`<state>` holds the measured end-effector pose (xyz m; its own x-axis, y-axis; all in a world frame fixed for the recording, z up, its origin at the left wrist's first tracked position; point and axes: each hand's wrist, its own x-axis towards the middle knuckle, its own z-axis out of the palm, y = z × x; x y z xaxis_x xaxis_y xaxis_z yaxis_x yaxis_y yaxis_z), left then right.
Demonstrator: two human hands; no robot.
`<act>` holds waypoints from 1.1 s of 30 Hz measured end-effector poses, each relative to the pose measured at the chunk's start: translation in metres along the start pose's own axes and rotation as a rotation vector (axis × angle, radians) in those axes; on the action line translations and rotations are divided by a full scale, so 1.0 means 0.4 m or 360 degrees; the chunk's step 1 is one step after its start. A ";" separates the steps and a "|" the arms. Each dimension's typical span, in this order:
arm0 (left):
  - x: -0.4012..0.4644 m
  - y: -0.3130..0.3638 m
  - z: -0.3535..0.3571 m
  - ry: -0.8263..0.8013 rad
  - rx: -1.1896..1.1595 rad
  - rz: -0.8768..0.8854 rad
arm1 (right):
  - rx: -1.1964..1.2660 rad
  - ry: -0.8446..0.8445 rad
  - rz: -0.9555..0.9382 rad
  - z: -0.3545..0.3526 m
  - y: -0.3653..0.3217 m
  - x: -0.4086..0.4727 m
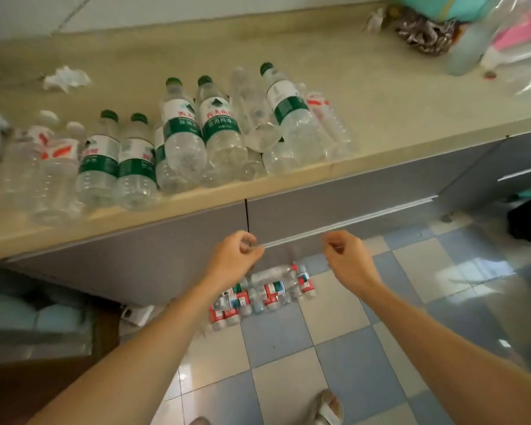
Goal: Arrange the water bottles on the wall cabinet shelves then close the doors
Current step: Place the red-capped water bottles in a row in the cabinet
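Note:
Several empty clear water bottles lie on the beige countertop [380,96]. They include green-labelled bottles [218,124], red-labelled bottles [52,154] at the left and an unlabelled bottle [252,115]. More red-labelled bottles [264,294] sit bunched low down by the checkered floor. They seem to be inside a faint clear plastic bag [290,259]. My left hand [235,259] and my right hand [348,259] hover in front of the grey lower cabinet. Each has thumb and fingers pinched on what looks like the bag's top edge. The wall cabinet is out of view.
A crumpled tissue [66,78] lies at the back left of the counter. A cluttered pile with a frosted bottle [469,47] and plastic wrapping fills the back right. Grey cabinet doors [350,207] stand below, and a sandalled foot [327,407] rests on the tiles.

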<state>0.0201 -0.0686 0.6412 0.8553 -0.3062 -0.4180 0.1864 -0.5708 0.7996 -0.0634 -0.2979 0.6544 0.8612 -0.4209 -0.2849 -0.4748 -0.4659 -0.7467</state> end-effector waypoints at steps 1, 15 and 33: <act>0.030 -0.055 0.037 0.0046 0.0022 -0.0042 | 0.0002 -0.0007 0.0057 0.025 0.063 0.025; 0.396 -0.859 0.359 0.0410 0.0265 -0.0451 | 0.0407 -0.0049 0.0554 0.517 0.732 0.302; 0.623 -1.358 0.592 0.0781 0.0328 -0.0857 | 0.0697 0.0077 0.0712 0.920 1.175 0.491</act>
<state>0.0172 -0.0153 0.0005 0.7977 0.4018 -0.4497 0.5863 -0.6914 0.4222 -0.0508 -0.3132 0.0263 0.5824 -0.5410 -0.6068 -0.6599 0.1213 -0.7415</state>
